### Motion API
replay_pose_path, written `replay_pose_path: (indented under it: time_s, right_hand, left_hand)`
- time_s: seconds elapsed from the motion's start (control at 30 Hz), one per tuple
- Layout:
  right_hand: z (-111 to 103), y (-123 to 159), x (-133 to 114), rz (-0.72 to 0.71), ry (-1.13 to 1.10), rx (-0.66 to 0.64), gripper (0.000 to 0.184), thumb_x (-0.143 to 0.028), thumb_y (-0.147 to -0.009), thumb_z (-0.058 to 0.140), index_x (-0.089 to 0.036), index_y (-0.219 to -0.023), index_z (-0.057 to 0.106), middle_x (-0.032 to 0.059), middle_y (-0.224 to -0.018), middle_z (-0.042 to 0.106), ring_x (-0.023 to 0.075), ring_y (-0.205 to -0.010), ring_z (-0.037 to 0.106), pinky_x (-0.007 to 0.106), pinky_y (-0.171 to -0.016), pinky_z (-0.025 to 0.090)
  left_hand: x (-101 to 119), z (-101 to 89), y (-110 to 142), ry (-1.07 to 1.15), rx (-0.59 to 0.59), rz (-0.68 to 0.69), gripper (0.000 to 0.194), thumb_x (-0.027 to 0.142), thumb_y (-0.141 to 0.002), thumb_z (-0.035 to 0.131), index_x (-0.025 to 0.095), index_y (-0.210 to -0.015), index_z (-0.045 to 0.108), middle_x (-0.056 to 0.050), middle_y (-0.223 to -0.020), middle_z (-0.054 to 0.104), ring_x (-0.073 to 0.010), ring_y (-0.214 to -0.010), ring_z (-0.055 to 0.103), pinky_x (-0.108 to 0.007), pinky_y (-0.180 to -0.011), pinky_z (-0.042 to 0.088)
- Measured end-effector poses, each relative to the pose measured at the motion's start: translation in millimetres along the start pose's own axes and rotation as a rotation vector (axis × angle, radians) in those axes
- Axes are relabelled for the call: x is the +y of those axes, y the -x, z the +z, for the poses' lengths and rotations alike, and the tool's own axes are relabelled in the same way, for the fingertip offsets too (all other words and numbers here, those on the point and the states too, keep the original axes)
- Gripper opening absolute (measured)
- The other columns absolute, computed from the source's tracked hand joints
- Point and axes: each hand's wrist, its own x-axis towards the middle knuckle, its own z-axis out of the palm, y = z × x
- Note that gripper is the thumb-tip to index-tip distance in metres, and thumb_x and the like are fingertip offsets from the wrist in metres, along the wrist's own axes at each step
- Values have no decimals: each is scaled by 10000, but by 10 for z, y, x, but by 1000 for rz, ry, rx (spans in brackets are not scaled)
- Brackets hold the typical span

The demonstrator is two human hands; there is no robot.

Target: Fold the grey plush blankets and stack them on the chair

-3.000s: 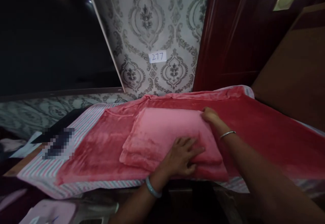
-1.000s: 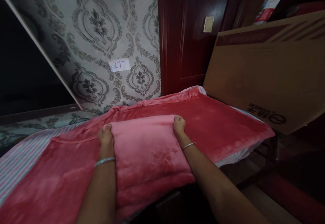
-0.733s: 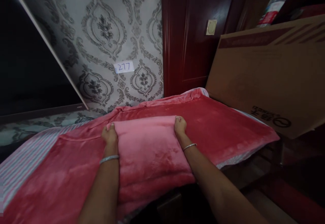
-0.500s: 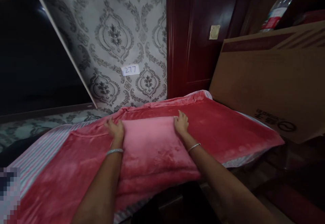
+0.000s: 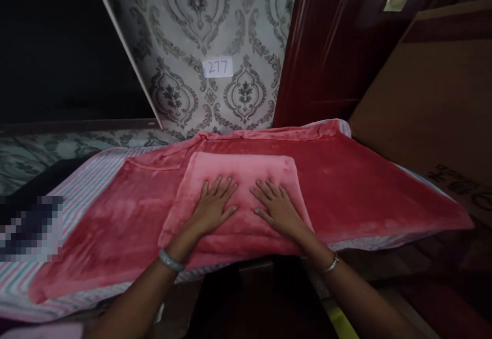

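A pink plush blanket (image 5: 242, 167), folded into a rough square, lies in the middle of a red plush cover (image 5: 369, 185). My left hand (image 5: 213, 206) rests flat on its left half, fingers spread and pointing away from me. On the right half my right hand (image 5: 279, 207) presses palm down, also with fingers apart. Both hands touch the folded blanket's top without gripping it. The near folds show as layered ridges below my wrists.
Under the red cover a striped cloth (image 5: 90, 190) shows along the left and front edges. A large cardboard box (image 5: 430, 103) stands at the right. Behind are a dark screen (image 5: 69, 52), patterned wallpaper with a paper label (image 5: 218, 66) reading 277, and a dark red door (image 5: 326, 47).
Both hands have come off the folded blanket's far side corners and now lie flat on its top, closer together. The view has tilted down.
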Motion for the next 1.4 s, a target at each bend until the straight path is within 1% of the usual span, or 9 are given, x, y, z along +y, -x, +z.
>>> replay_pose_path:
  time_s: [0.2,0.4,0.53,0.63,0.97,1.07,1.17,1.3,1.4]
  right_hand:
    - [-21,39,70,-16,7,-20,547,-462,-1023,432,-321,-1552,438,44,-1667,296,309,-1548,214,599,-1214,219]
    - [-11,617,249,-130,44,58,598,-469,-1018,426,-340,-1596,341,37,-1651,340,290,-1523,287,552,-1193,285]
    - [12,994,351,-197,49,145,814,-584,-943,539,-339,-1640,197,63,-1650,339,344,-1517,284,592,-1174,283]
    - [76,1092,368,-165,10,168,849,-515,-933,564,-328,-1649,149,85,-1652,331,361,-1512,288,581,-1124,353]
    - [123,1121,340,-143,-163,234,835,-198,-866,554,-311,-1631,240,68,-1641,353,322,-1524,271,547,-1164,355]
    - [99,1178,343,-145,-244,273,812,-126,-852,512,-297,-1613,289,75,-1611,401,290,-1511,308,526,-1161,383]
    - [91,1190,330,-121,-286,354,770,-63,-838,468,-305,-1563,381,75,-1513,518,256,-1443,420,498,-1127,435]
    - [39,1117,283,-47,-321,463,661,-53,-836,471,-300,-1447,521,70,-1317,650,250,-1269,569,476,-1047,502]
    - [-31,1045,239,-29,-343,523,580,-72,-846,491,-283,-1379,571,72,-1236,676,255,-1190,602,465,-1005,525]
  left_hand:
    - [68,-194,8,38,-53,-37,587,464,-1024,419,299,-1583,350,-60,-1671,306,-299,-1565,195,-612,-1254,134]
    - [7,-397,642,-20,-10,-211,569,468,-1008,456,232,-1525,461,-135,-1637,360,-332,-1534,281,-662,-1236,128]
    - [-39,-351,1098,2,-10,-200,819,641,-918,551,217,-1588,344,-148,-1683,247,-368,-1564,164,-652,-1225,178]
    - [-69,-271,1236,21,16,-189,943,706,-859,591,218,-1608,291,-150,-1692,217,-381,-1564,146,-625,-1227,203]
    - [-90,-207,1309,40,134,-193,847,597,-896,608,232,-1598,307,-167,-1635,354,-368,-1523,288,-602,-1224,219]
    - [91,-277,1264,-16,214,-164,865,575,-903,612,234,-1611,252,-174,-1593,425,-373,-1485,365,-641,-1235,124]
    - [463,-360,1032,11,236,-53,921,506,-899,648,197,-1624,173,-186,-1604,404,-342,-1501,346,-600,-1254,127]
    - [1097,-347,528,103,95,147,997,377,-831,732,156,-1619,164,-192,-1647,320,-333,-1551,234,-577,-1253,189]
    - [1424,-290,177,128,-20,124,897,260,-809,712,147,-1586,278,-186,-1623,372,-361,-1516,303,-604,-1216,267]
